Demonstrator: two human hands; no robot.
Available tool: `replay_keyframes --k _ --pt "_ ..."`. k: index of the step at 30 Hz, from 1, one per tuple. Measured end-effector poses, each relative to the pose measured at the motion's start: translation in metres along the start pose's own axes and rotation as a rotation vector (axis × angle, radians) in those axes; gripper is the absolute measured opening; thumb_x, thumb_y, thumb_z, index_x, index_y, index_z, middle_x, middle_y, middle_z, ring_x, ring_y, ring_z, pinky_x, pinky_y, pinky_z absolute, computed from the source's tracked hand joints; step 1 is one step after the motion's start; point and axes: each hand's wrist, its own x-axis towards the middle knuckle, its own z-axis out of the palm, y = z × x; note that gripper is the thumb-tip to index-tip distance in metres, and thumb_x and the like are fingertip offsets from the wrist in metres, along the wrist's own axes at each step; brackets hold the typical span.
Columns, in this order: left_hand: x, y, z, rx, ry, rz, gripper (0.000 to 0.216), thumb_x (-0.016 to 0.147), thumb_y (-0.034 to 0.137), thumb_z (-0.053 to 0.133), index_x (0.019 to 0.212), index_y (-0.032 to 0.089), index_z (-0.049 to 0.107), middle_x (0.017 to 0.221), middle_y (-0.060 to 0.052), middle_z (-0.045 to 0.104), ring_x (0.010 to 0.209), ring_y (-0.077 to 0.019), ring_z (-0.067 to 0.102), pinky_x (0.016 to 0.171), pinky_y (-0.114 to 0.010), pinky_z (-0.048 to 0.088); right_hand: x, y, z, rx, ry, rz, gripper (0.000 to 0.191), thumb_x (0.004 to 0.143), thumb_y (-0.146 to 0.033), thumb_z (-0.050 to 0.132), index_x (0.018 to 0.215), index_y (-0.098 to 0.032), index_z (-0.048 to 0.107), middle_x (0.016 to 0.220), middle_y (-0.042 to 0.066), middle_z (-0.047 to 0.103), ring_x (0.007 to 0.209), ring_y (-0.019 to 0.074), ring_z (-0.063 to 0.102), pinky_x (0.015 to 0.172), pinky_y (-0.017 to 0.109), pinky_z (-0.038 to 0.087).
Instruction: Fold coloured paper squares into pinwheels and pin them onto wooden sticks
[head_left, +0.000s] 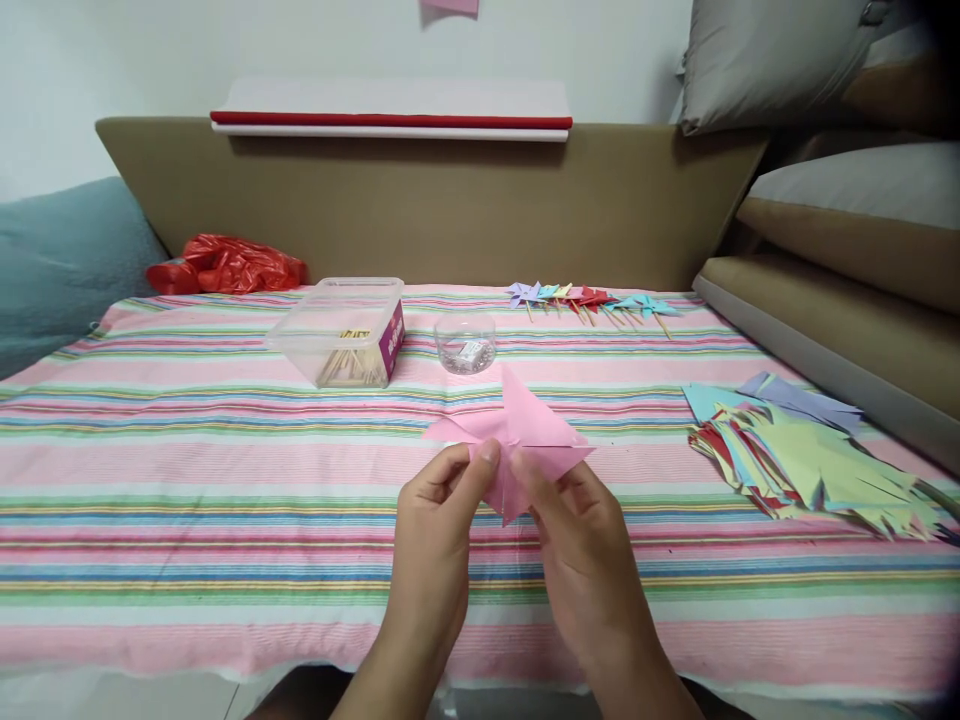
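A pink paper pinwheel [536, 420] is held up above the front middle of the striped cloth, its pointed blades fanned out. My left hand [442, 500] pinches it from the left, thumb close to the centre. From the right, my right hand [577, 530] grips it too, its thumb pressed near the middle. The fingers behind the paper are partly hidden. Beyond the pinwheel stands a round clear dish [465, 347] with small bits and a white label inside. Left of it is a clear plastic box [337, 330] holding thin wooden sticks [354, 362].
Finished pinwheels on sticks [592, 300] lie at the back right. A pile of cut coloured paper [810, 460] rests on the right of the striped cloth [225, 480]. A red plastic bag [236, 265] sits back left. Cushions [840, 230] stand at the right.
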Motion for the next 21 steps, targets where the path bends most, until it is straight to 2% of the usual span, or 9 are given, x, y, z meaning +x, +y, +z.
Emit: replay_keyframes --k 3,6,8,10,12,16,21 --pt "0.004 0.004 -0.005 -0.071 0.030 -0.031 0.026 0.087 0.042 0.077 0.077 0.018 0.073 0.078 0.001 0.061 0.074 -0.0111 0.050 0.067 -0.020 0.046 0.005 -0.005 -0.010 -0.072 0.055 -0.110 0.031 0.091 -0.050 0.069 0.111 -0.027 0.065 0.119 0.006 0.069 0.108 0.0240 0.065 0.094 0.041 0.053" --pt "0.008 0.007 -0.011 -0.129 0.067 -0.083 0.025 0.085 0.042 0.080 0.081 0.018 0.076 0.083 0.000 0.065 0.076 -0.0112 0.054 0.067 -0.019 0.049 0.010 -0.013 -0.025 -0.305 0.118 -0.369 0.029 0.094 -0.042 0.065 0.120 -0.031 0.058 0.132 0.006 0.060 0.115 0.0245 0.062 0.096 0.044 0.052" --pt "0.011 0.007 -0.015 -0.152 0.079 -0.107 0.024 0.083 0.041 0.081 0.079 0.017 0.076 0.080 0.000 0.065 0.074 -0.0103 0.054 0.065 -0.018 0.049 0.011 -0.017 -0.034 -0.637 0.054 -0.634 0.029 0.092 -0.029 0.067 0.120 -0.033 0.060 0.138 0.007 0.053 0.125 0.0270 0.057 0.101 0.047 0.051" --pt "0.013 0.007 -0.016 -0.159 0.083 -0.118 0.025 0.082 0.040 0.082 0.077 0.016 0.076 0.075 0.001 0.063 0.069 -0.0090 0.053 0.061 -0.016 0.047 0.010 -0.020 -0.038 -0.982 -0.071 -0.882 0.030 0.091 -0.017 0.066 0.116 -0.034 0.065 0.143 0.007 0.046 0.134 0.0297 0.051 0.106 0.050 0.048" --pt "0.013 0.006 -0.016 -0.160 0.080 -0.131 0.025 0.081 0.039 0.083 0.075 0.016 0.075 0.072 0.002 0.062 0.067 -0.0085 0.052 0.058 -0.016 0.046 0.009 -0.019 -0.039 -1.193 -0.181 -1.013 0.031 0.091 -0.010 0.064 0.110 -0.034 0.068 0.146 0.006 0.041 0.138 0.0311 0.046 0.108 0.052 0.046" --pt "0.011 0.005 -0.014 -0.156 0.051 -0.147 0.026 0.081 0.039 0.083 0.074 0.016 0.074 0.072 0.002 0.062 0.066 -0.0094 0.051 0.058 -0.018 0.045 0.007 -0.014 -0.036 -1.298 -0.228 -1.066 0.023 0.091 -0.012 0.069 0.102 -0.032 0.071 0.149 0.007 0.039 0.138 0.0325 0.043 0.110 0.055 0.043" --pt "0.010 0.005 -0.014 -0.126 0.021 -0.122 0.030 0.081 0.040 0.082 0.069 0.016 0.068 0.067 0.003 0.056 0.064 -0.0102 0.047 0.061 -0.020 0.043 0.007 -0.014 -0.031 -1.214 -0.221 -1.025 0.011 0.091 -0.020 0.073 0.090 -0.030 0.076 0.144 0.007 0.048 0.133 0.0320 0.046 0.108 0.054 0.042"
